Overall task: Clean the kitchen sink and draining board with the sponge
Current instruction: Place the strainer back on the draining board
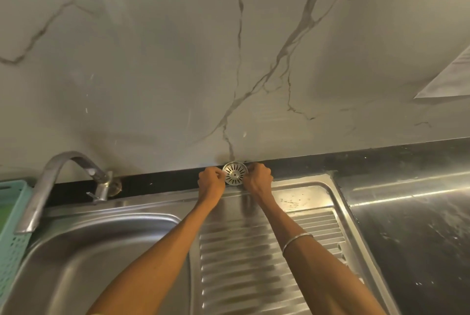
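Note:
A round slotted metal sink strainer (235, 173) stands on edge against the marble wall, at the back of the black counter strip. My left hand (211, 181) pinches its left rim and my right hand (258, 178) pinches its right rim. Both arms reach over the ribbed steel draining board (310, 228). The steel sink bowl (101, 251) lies to the left. No sponge is in view.
A curved metal tap (50, 182) arches over the sink's left side. A teal plastic basket (11, 225) sits at the far left edge. A dark, shiny countertop (412, 225) extends to the right. A sheet of paper (447, 78) hangs on the wall at right.

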